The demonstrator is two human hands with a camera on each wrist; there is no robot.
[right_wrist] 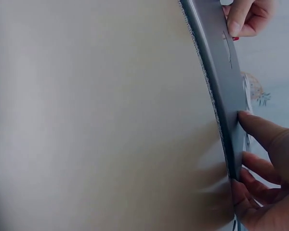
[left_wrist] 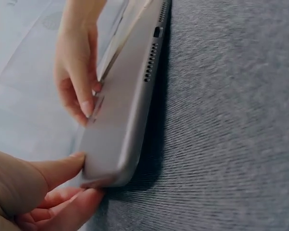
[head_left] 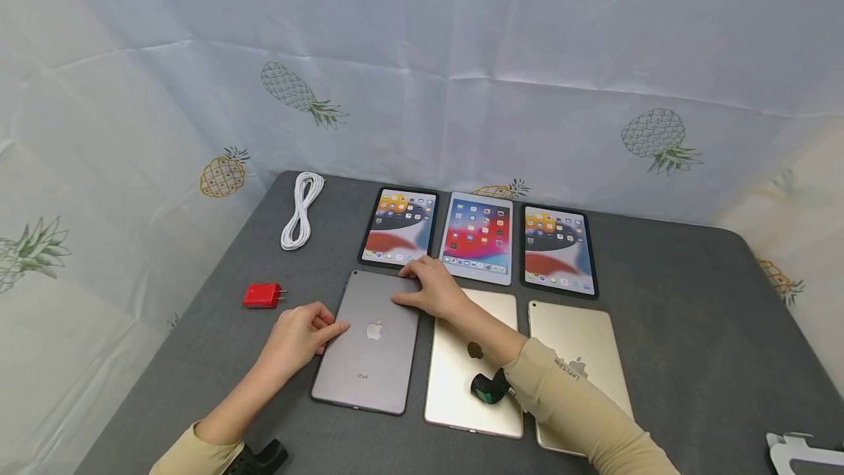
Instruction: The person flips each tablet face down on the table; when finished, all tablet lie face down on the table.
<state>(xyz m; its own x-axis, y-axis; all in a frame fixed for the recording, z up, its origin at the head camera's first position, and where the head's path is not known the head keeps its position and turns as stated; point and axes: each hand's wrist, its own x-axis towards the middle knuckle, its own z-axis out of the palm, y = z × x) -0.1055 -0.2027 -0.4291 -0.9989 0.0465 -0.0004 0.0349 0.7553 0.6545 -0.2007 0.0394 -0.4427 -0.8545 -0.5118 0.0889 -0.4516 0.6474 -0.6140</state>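
Lying face down on the grey bench (head_left: 692, 314), the grey tablet (head_left: 372, 347) sits between both hands. The left hand (head_left: 300, 336) pinches its left edge, thumb on the back and fingers curled under, as the left wrist view shows. The right hand (head_left: 431, 290) grips the far right corner, fingers hooked over the edge. Just right of it, two gold tablets (head_left: 461, 380) lie face down, the right forearm crossing above them. Behind, three tablets (head_left: 478, 237) show lit screens in a row. A red plug (head_left: 262, 296) and a white cable (head_left: 302, 220) lie off to the left.
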